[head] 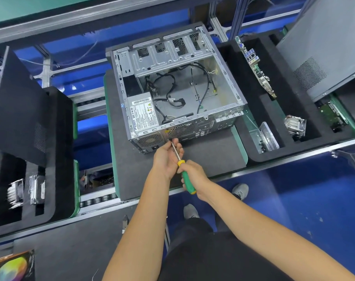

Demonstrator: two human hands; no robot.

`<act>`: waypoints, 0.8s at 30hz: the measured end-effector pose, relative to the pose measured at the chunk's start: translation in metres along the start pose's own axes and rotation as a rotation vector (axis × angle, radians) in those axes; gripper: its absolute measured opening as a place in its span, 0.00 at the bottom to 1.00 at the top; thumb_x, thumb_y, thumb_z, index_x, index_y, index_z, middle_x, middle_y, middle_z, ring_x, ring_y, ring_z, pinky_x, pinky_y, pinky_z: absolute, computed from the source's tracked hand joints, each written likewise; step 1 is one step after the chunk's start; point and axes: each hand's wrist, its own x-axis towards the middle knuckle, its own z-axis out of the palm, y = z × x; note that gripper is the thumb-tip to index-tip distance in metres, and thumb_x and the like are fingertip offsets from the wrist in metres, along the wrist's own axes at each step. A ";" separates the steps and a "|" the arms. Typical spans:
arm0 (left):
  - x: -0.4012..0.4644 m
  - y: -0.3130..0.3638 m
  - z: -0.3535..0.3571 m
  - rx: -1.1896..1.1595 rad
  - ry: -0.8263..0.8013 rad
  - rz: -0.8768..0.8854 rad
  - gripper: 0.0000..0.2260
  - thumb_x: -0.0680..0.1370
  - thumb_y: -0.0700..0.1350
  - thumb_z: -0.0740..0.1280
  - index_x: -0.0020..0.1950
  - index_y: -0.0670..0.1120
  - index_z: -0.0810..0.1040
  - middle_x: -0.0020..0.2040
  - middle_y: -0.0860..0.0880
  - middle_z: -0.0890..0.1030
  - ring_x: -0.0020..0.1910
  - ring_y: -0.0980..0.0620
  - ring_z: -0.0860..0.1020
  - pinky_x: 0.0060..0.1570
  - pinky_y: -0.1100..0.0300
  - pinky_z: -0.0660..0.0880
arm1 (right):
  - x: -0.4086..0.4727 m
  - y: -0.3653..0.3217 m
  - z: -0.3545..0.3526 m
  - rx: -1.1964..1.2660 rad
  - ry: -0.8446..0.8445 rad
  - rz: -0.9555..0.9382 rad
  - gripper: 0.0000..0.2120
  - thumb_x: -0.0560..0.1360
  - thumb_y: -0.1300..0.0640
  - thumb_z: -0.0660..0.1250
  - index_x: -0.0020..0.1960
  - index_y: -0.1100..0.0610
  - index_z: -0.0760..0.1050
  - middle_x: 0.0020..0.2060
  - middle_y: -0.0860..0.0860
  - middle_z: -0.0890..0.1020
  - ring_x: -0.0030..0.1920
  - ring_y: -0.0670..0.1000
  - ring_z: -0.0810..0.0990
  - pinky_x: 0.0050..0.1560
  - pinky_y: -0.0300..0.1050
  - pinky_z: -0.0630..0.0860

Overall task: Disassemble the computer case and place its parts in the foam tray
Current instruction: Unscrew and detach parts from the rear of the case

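While your right hand (193,175) grips the green handle of the screwdriver (185,175), your left hand (167,157) curls its fingers (177,148) round the bare steel shaft, steering the tip to the rear panel of the computer case (176,92). That shaft runs up and away from you, tip at a screw beside the perforated fan grille. Lying open on the counter, the sheet-metal case sits left of the black foam tray (290,110).
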 end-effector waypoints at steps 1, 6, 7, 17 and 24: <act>0.000 0.000 0.000 -0.001 -0.001 -0.002 0.12 0.87 0.43 0.56 0.51 0.41 0.76 0.40 0.48 0.76 0.36 0.54 0.75 0.35 0.63 0.77 | 0.000 0.000 0.001 0.061 -0.047 0.054 0.07 0.73 0.54 0.64 0.41 0.57 0.74 0.32 0.53 0.77 0.30 0.48 0.75 0.28 0.41 0.73; 0.000 0.002 -0.002 0.002 0.000 -0.018 0.12 0.87 0.43 0.56 0.51 0.41 0.77 0.40 0.49 0.77 0.35 0.55 0.77 0.35 0.63 0.78 | 0.002 0.000 0.003 0.187 -0.067 0.085 0.07 0.76 0.56 0.62 0.43 0.58 0.76 0.34 0.54 0.79 0.30 0.48 0.77 0.31 0.42 0.76; 0.000 0.002 -0.002 0.004 0.004 -0.017 0.12 0.87 0.43 0.56 0.51 0.41 0.77 0.40 0.49 0.78 0.34 0.55 0.78 0.34 0.63 0.78 | 0.002 0.002 0.005 0.147 -0.036 0.052 0.04 0.75 0.58 0.64 0.43 0.57 0.75 0.36 0.55 0.79 0.32 0.49 0.78 0.33 0.44 0.77; 0.000 -0.005 -0.005 -0.045 -0.006 0.010 0.10 0.86 0.43 0.58 0.51 0.43 0.77 0.39 0.50 0.77 0.34 0.55 0.76 0.34 0.64 0.77 | 0.003 0.006 0.000 -0.121 0.117 -0.172 0.11 0.72 0.62 0.68 0.37 0.54 0.68 0.36 0.54 0.77 0.34 0.51 0.77 0.30 0.42 0.76; 0.001 -0.016 -0.002 -0.058 0.041 0.055 0.10 0.86 0.47 0.61 0.49 0.44 0.77 0.39 0.50 0.78 0.37 0.56 0.77 0.40 0.62 0.80 | 0.004 0.009 -0.003 -0.145 0.134 -0.183 0.09 0.74 0.62 0.67 0.39 0.55 0.67 0.35 0.53 0.77 0.33 0.50 0.76 0.30 0.42 0.75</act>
